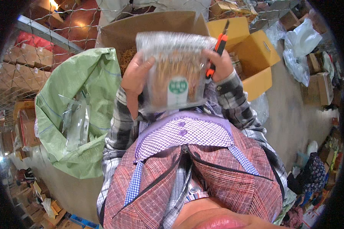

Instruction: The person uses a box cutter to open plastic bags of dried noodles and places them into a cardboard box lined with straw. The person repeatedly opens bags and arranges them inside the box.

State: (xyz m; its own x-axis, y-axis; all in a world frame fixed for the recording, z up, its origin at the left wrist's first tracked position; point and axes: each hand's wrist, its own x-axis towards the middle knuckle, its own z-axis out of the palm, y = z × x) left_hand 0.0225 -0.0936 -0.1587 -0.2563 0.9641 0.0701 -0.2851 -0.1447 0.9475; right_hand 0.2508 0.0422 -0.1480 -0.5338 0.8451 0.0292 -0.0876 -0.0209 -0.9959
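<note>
Between my two hands hangs a clear plastic bag (177, 68) filled with thin brown sticks or strips, blurred by motion. A label with a green round mark is on its front. My left hand (136, 74) grips the bag's left edge with the thumb in front. On the opposite edge, my right hand (222, 64) pinches the bag and also keeps an orange and black utility knife (217, 53), its blade pointing up and away. Behind the bag stands a large cardboard box (152, 24) with brown strands visible inside at its left.
A green woven sack (53, 91) at left holds clear plastic wrappers (77, 123). To the right is an open yellow cardboard box (259, 83). Wire mesh fencing (83, 21) runs along the far side. Clear plastic sheeting (299, 48) lies at far right, near more cartons (318, 88).
</note>
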